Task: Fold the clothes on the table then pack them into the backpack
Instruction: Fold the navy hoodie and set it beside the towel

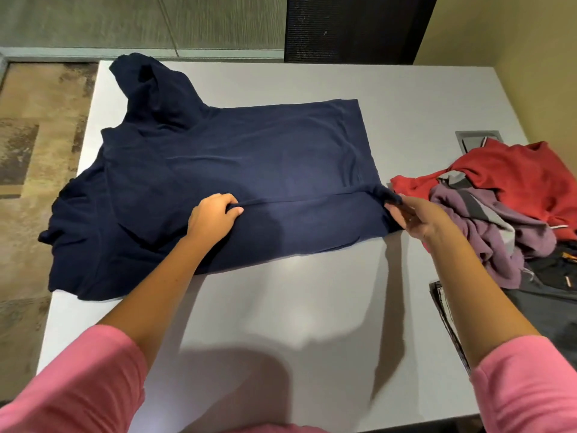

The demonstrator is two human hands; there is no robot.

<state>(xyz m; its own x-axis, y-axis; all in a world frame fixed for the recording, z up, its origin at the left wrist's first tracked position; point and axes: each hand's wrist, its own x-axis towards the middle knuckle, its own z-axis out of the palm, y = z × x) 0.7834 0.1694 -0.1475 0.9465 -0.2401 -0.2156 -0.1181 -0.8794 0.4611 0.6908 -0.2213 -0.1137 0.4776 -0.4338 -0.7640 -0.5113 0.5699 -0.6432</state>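
- Navy shirt (237, 170) lies spread flat on the table (281, 323), its sleeves toward the left edge.
- Left hand (214, 218) pinches a mid-body crease; right hand (415, 218) pinches the hem.
- Both pinches should stay level, so the fold comes out straight.

Pink sleeves (78, 385) on both arms (pushed up toward the elbows), forearms bare, hands ungloved

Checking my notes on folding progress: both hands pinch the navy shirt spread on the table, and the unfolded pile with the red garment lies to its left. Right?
Not quite. The head view shows both hands, left and right, pinching the navy shirt on the table, but the pile with the red garment lies to its right.
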